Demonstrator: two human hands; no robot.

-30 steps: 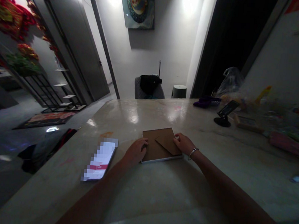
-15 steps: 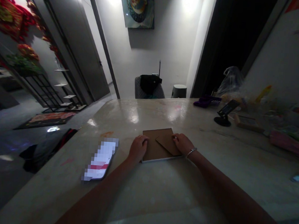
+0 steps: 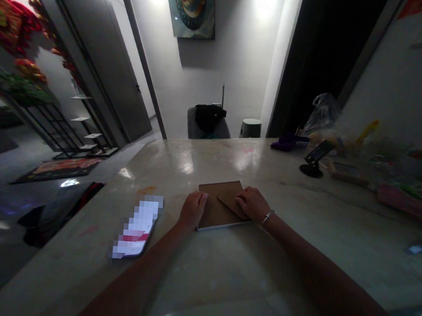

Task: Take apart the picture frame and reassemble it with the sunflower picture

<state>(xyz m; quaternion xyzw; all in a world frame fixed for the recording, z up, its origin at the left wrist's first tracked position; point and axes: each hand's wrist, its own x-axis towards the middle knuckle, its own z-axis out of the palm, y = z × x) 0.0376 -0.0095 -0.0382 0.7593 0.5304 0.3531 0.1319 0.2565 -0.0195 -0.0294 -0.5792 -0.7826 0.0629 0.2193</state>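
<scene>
A flat, shallow square box (image 3: 214,216) with a brown cardboard inside and a thin white front edge lies on the table before me. My left hand (image 3: 193,208) is closed on its left side, the fingertips curled over the edge. A triangular brown cardboard flap (image 3: 227,203) rests across the right part of the box. My right hand (image 3: 253,203), with a silver bracelet at the wrist, has its fingers bent onto this flap near the box's right edge. Its fingertips are dim, though the fingers look drawn together on the cardboard.
Left of my forearm lies a phone (image 3: 137,230) with a lit, blurred screen. A black phone stand (image 3: 312,169), a purple basket (image 3: 290,142) and a pink item (image 3: 405,200) lie to the right on the pale, glossy table (image 3: 216,288). Past the far edge stands a grey chair (image 3: 191,124).
My right hand has moved slightly left and further over the flap. The left hand keeps its place at the box's left side. The whole view has shifted a little.
</scene>
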